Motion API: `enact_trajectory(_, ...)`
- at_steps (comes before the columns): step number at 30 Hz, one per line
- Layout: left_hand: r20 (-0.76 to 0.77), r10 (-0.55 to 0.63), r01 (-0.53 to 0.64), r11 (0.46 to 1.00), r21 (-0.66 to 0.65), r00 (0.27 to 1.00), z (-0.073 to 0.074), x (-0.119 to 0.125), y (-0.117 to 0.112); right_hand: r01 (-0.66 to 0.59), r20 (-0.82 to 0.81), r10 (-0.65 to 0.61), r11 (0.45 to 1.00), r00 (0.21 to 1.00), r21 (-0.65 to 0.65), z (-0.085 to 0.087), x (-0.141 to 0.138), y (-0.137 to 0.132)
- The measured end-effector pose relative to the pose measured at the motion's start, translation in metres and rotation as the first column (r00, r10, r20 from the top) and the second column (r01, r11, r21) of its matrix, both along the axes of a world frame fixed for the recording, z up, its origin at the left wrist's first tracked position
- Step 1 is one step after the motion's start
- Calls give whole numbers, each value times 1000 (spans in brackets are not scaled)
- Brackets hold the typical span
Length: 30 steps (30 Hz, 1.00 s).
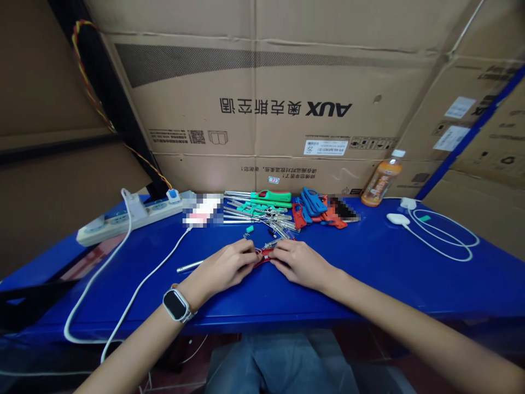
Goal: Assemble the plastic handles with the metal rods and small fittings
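My left hand, with a smartwatch on its wrist, rests on the blue table and its fingers are pinched on a small red tool. My right hand meets it from the right, its fingers closed on the same red piece. A thin metal rod sticks out to the left from under my left hand. Just behind my hands lies a heap of green-handled tools, clear-handled screwdrivers and blue and red handles.
A white power strip lies at the back left, its white cable looping over the table's front edge. An orange drink bottle stands at the back right, beside a white charger with coiled cord. Cardboard boxes wall the back.
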<state>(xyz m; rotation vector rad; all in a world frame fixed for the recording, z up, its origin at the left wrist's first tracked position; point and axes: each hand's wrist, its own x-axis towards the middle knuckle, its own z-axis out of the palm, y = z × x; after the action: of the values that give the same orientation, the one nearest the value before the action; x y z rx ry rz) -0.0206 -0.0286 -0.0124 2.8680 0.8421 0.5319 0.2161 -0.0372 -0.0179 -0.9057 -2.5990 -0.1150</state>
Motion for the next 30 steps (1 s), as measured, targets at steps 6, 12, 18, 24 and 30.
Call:
enact_trajectory(6,-32,7,-7,1000,-8,999,4,1,0,0,-38,-2,998,999,-59,1,1,1)
enact_trajectory(12,-13,0,-1,1000,-30,1000,7,-1,2,6,-51,-9,998,999,-64,0,0,2)
enact_trajectory(18,-15,-2,1,999,-34,1000,8,-1,3,4,-66,-7,999,998,-47,-2,1,3)
enact_trajectory(24,3,-1,1,999,-32,1000,5,-3,3,4,-76,-9,997,997,-72,0,0,2)
enact_trajectory(30,19,9,-8,997,-80,1000,4,-4,6,12,-87,-20,996,996,-91,0,-1,0)
